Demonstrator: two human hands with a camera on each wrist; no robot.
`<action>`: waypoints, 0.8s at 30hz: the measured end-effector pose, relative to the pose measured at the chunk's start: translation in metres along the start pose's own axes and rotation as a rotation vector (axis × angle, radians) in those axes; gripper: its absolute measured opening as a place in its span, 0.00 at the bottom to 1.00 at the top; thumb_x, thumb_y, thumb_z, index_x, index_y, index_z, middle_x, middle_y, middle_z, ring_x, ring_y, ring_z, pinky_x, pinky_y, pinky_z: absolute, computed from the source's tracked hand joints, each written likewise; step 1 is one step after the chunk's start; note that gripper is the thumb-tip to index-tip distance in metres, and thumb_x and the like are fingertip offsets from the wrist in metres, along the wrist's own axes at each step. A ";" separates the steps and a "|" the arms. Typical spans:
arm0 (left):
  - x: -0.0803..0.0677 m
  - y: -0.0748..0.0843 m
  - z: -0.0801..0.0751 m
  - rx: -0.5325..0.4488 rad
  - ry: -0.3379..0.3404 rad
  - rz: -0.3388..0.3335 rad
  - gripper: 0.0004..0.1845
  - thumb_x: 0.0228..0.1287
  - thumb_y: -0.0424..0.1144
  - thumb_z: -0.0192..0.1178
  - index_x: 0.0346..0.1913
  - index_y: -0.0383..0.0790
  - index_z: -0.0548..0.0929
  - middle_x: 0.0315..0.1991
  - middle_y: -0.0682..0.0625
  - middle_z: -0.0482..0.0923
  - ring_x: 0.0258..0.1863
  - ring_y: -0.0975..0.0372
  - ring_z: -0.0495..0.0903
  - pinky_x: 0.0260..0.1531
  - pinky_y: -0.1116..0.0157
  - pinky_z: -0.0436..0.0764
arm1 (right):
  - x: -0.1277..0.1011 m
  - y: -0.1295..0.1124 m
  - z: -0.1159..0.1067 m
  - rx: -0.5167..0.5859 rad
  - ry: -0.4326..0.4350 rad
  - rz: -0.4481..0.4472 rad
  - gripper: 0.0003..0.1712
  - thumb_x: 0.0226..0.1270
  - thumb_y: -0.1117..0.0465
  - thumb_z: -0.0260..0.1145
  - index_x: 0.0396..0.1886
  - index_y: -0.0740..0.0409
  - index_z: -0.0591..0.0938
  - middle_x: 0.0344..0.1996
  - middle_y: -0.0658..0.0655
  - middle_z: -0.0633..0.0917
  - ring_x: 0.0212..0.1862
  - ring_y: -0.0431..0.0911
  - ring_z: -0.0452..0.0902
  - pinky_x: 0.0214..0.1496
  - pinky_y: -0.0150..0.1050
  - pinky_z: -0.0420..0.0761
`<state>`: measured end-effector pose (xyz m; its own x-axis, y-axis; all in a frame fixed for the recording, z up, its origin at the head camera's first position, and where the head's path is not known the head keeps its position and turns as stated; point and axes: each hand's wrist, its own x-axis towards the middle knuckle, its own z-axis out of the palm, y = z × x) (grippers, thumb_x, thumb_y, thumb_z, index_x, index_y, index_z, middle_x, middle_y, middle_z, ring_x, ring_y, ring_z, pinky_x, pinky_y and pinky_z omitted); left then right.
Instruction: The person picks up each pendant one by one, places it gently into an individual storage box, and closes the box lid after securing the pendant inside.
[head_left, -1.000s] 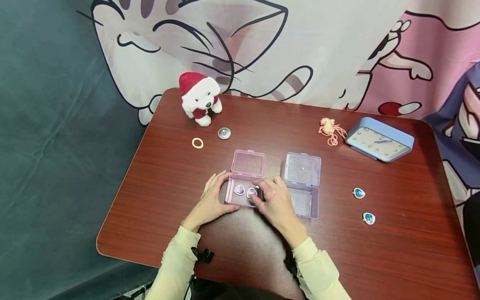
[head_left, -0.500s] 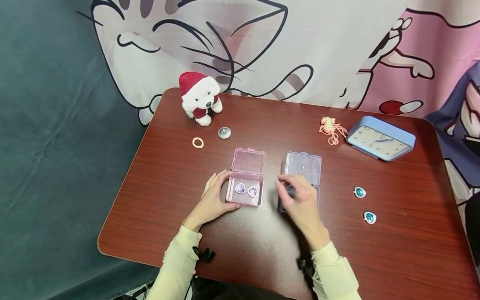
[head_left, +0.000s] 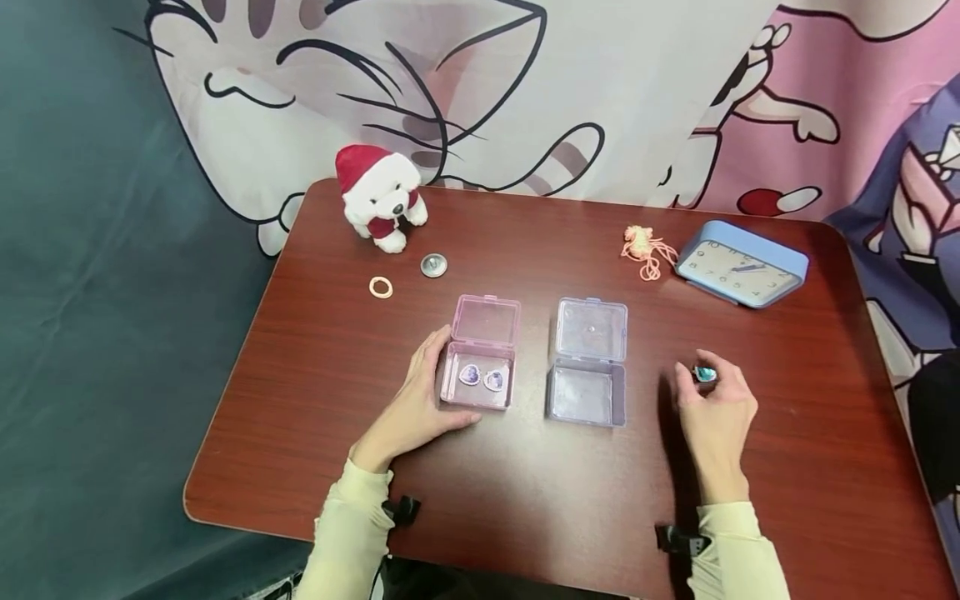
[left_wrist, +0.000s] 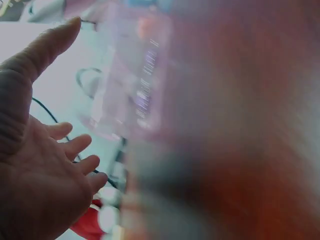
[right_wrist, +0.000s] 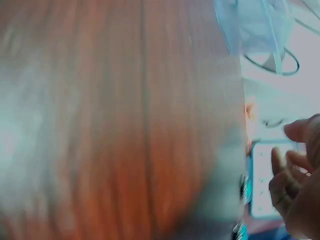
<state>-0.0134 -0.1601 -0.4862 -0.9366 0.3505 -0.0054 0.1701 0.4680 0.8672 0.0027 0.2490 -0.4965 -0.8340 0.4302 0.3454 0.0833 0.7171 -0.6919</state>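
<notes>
An open pink box point(head_left: 453, 393) holds two purple heart gems point(head_left: 470, 374). My left hand point(head_left: 429, 379) rests against its left side with straight fingers. To its right stands an open pale purple box point(head_left: 585, 396), empty, its lid point(head_left: 591, 329) laid back. Further right, my right hand point(head_left: 697, 380) curls its fingers on the table and pinches a teal heart gem point(head_left: 705, 374). A second teal gem is not visible in the head view. Both wrist views are blurred; the left wrist view shows my open palm point(left_wrist: 45, 165) beside the pink box point(left_wrist: 135, 75).
A plush dog in a red hat point(head_left: 377, 197) sits at the table's back left, with a metal disc point(head_left: 433, 265) and a small ring point(head_left: 380, 287) near it. A pink string charm point(head_left: 643, 248) and a blue clock point(head_left: 741, 263) lie at the back right.
My right hand left the pink box, passed over the purple box and now sits at the right on a teal gem. The left hand stayed by the pink box.
</notes>
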 end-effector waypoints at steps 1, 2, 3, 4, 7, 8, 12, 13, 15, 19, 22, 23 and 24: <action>0.001 0.007 0.000 0.000 0.010 0.020 0.69 0.45 0.44 0.86 0.85 0.47 0.49 0.85 0.47 0.49 0.84 0.52 0.45 0.80 0.43 0.54 | 0.001 0.004 -0.002 -0.025 -0.007 0.022 0.20 0.63 0.66 0.76 0.54 0.68 0.87 0.39 0.70 0.86 0.40 0.59 0.81 0.47 0.47 0.73; 0.001 0.014 0.000 0.005 0.018 0.044 0.69 0.45 0.44 0.86 0.86 0.47 0.49 0.85 0.47 0.47 0.84 0.51 0.43 0.80 0.43 0.53 | 0.001 0.008 -0.004 -0.049 -0.021 0.047 0.22 0.62 0.65 0.76 0.55 0.68 0.86 0.40 0.71 0.85 0.42 0.61 0.81 0.49 0.52 0.73; 0.002 0.022 0.001 0.013 0.022 0.065 0.69 0.46 0.45 0.86 0.86 0.47 0.48 0.85 0.47 0.46 0.85 0.50 0.42 0.81 0.43 0.51 | 0.001 0.010 -0.006 -0.069 -0.036 0.071 0.24 0.62 0.64 0.77 0.57 0.69 0.85 0.41 0.72 0.84 0.45 0.64 0.81 0.51 0.57 0.73; 0.003 0.030 0.002 0.018 0.024 0.087 0.69 0.46 0.45 0.86 0.86 0.47 0.48 0.86 0.47 0.46 0.85 0.50 0.41 0.81 0.43 0.50 | 0.001 0.012 -0.007 -0.084 -0.056 0.093 0.25 0.63 0.63 0.77 0.58 0.69 0.85 0.43 0.72 0.83 0.47 0.65 0.80 0.52 0.61 0.73; 0.006 0.054 0.012 0.019 0.013 0.147 0.68 0.49 0.46 0.84 0.86 0.47 0.47 0.86 0.46 0.45 0.85 0.52 0.42 0.82 0.45 0.48 | 0.002 0.015 -0.010 -0.138 -0.110 0.156 0.29 0.64 0.60 0.76 0.61 0.70 0.82 0.51 0.75 0.81 0.52 0.70 0.77 0.55 0.70 0.72; 0.007 0.061 0.018 0.014 -0.001 0.161 0.68 0.50 0.47 0.84 0.86 0.47 0.46 0.86 0.46 0.45 0.85 0.53 0.42 0.82 0.45 0.48 | 0.002 0.015 -0.010 -0.150 -0.128 0.171 0.29 0.65 0.60 0.76 0.62 0.70 0.81 0.53 0.76 0.80 0.55 0.72 0.76 0.56 0.72 0.71; 0.012 0.084 0.049 -0.068 -0.068 0.204 0.67 0.53 0.45 0.83 0.86 0.46 0.46 0.86 0.43 0.47 0.85 0.55 0.47 0.81 0.47 0.53 | 0.005 0.016 -0.011 -0.189 -0.176 0.189 0.29 0.68 0.60 0.73 0.64 0.73 0.78 0.58 0.79 0.78 0.59 0.77 0.73 0.59 0.76 0.69; 0.013 0.088 0.058 -0.086 -0.089 0.207 0.66 0.53 0.44 0.82 0.87 0.47 0.45 0.86 0.44 0.47 0.84 0.55 0.47 0.81 0.47 0.54 | 0.005 0.016 -0.010 -0.192 -0.184 0.184 0.29 0.68 0.61 0.73 0.63 0.73 0.78 0.58 0.79 0.78 0.60 0.78 0.72 0.60 0.76 0.69; 0.017 0.092 0.074 -0.111 -0.120 0.212 0.67 0.54 0.43 0.82 0.87 0.47 0.43 0.86 0.46 0.46 0.84 0.57 0.48 0.81 0.50 0.55 | 0.006 0.016 -0.009 -0.198 -0.197 0.173 0.28 0.69 0.62 0.72 0.63 0.74 0.78 0.58 0.79 0.78 0.60 0.78 0.71 0.61 0.76 0.68; 0.023 0.089 0.103 -0.083 -0.130 0.192 0.70 0.54 0.44 0.82 0.87 0.46 0.39 0.86 0.45 0.43 0.85 0.57 0.47 0.81 0.53 0.55 | 0.007 0.015 -0.008 -0.196 -0.225 0.165 0.25 0.69 0.64 0.70 0.61 0.73 0.79 0.57 0.78 0.77 0.59 0.79 0.71 0.60 0.76 0.68; 0.027 0.080 0.120 -0.043 -0.093 0.145 0.71 0.52 0.46 0.83 0.86 0.40 0.38 0.87 0.42 0.39 0.85 0.54 0.45 0.81 0.52 0.56 | 0.007 0.015 -0.008 -0.203 -0.236 0.165 0.23 0.71 0.64 0.68 0.61 0.73 0.79 0.57 0.78 0.76 0.57 0.81 0.71 0.59 0.77 0.69; 0.027 0.077 0.125 -0.033 -0.078 0.121 0.72 0.52 0.46 0.83 0.86 0.39 0.38 0.87 0.42 0.39 0.85 0.54 0.45 0.80 0.52 0.57 | 0.007 0.015 -0.008 -0.206 -0.239 0.163 0.23 0.71 0.64 0.68 0.61 0.73 0.79 0.57 0.78 0.76 0.56 0.81 0.71 0.58 0.77 0.69; 0.028 0.073 0.128 -0.033 -0.066 0.098 0.72 0.51 0.46 0.83 0.86 0.38 0.38 0.87 0.42 0.38 0.85 0.53 0.45 0.80 0.51 0.57 | 0.007 0.015 -0.007 -0.207 -0.239 0.160 0.23 0.71 0.65 0.67 0.61 0.74 0.80 0.56 0.78 0.76 0.56 0.81 0.71 0.58 0.76 0.70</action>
<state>0.0119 -0.0119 -0.4866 -0.8935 0.4465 0.0482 0.2485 0.4022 0.8812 0.0020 0.2670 -0.4998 -0.9036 0.4229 0.0683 0.3115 0.7579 -0.5732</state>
